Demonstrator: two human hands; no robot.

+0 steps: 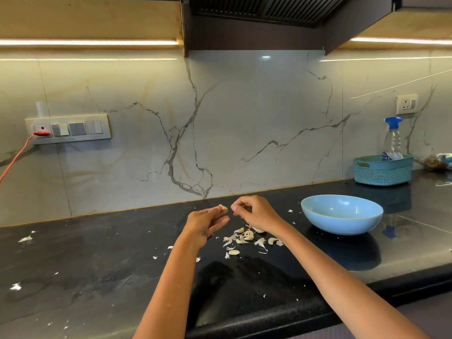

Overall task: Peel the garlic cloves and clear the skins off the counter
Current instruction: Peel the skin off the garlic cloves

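My left hand [208, 222] is raised over the black counter [97, 265], its fingertips pinching a small garlic clove [222, 207]. Just to its right, my right hand [254, 212] has its fingers curled close to that clove; whether it pinches a bit of skin I cannot tell. Below the hands lies a heap of garlic cloves and papery skins [247, 238]. One pale clove [234, 252] rests alone, nearer the counter's front edge. Loose skin flakes [25, 239] are scattered over the counter's left part.
A light blue bowl [342, 215] stands right of the hands. Further back right is a teal basket [384, 171] holding a spray bottle [393, 138]. A red cord [14, 159] hangs from the wall switch panel [69, 129] at left.
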